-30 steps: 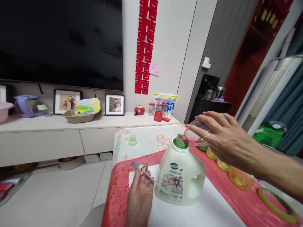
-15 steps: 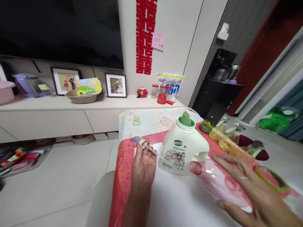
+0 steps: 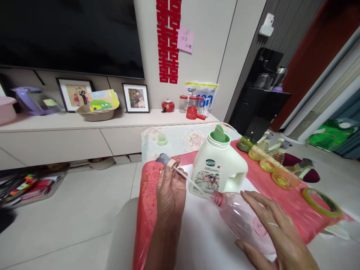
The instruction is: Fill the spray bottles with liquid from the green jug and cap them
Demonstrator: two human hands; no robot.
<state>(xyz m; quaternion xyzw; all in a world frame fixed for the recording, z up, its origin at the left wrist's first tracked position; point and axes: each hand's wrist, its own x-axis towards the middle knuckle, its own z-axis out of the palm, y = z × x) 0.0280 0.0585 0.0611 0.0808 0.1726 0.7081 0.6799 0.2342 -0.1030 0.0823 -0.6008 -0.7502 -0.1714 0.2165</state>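
Note:
My left hand (image 3: 171, 197) is closed around a grey spray head (image 3: 165, 160) with a peach collar, its thin white dip tube slanting down to the right. My right hand (image 3: 277, 232) grips a clear pink bottle (image 3: 243, 215), thumb on the near side and fingers along the far side. The bottle lies tilted with its threaded neck towards the left; the tube's tip is at the neck, and I cannot tell whether it is inside. Just behind stands a white detergent jug (image 3: 219, 168), a green spout (image 3: 219, 134) in its uncapped mouth.
On the table are a pale green cap (image 3: 162, 139), a roll of yellow tape (image 3: 322, 202) and several spray bottles (image 3: 277, 159) along the right edge. Red plastic film (image 3: 149, 187) covers part of the table. A cabinet (image 3: 123, 123) with picture frames stands behind.
My right hand has brought the pink bottle leftwards, so its neck now meets the end of the dip tube. My left hand has stayed almost in place with the spray head.

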